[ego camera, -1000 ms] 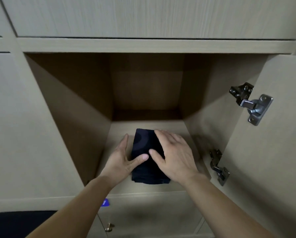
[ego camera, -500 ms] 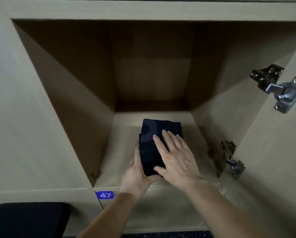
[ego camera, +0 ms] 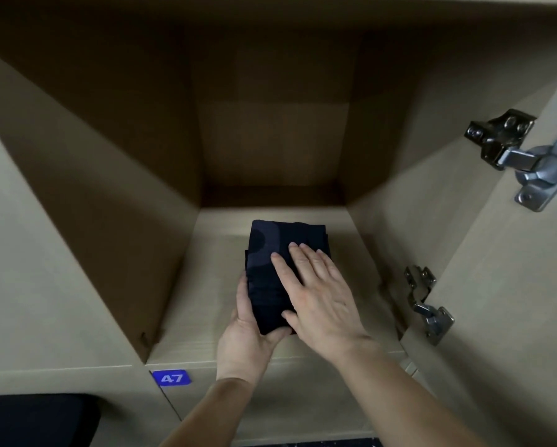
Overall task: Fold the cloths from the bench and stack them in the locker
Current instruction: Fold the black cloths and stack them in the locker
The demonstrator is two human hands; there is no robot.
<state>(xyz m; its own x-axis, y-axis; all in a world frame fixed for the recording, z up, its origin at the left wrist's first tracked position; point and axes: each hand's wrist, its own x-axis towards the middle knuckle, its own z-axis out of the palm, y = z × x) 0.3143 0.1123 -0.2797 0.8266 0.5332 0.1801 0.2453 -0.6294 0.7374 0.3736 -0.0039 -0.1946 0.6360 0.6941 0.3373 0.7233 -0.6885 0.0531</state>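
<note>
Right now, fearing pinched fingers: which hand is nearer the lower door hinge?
Right. The right hand presses the cloth, left of the lower hinge; the left hand touches its farther edge.

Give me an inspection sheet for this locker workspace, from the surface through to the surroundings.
Surface: locker floor, pale wood.
Job's things: folded dark cloths, stacked near the middle of the floor.
Clutter: nothing seen.
Grippers: left hand against the stack's left side and near corner; right hand flat on top, fingers straight.
Cables: nothing seen.
Surroundings: open door at right with two metal hinges; blue number plate reading 47 below the opening; dark object at lower left, unclear what.
</note>
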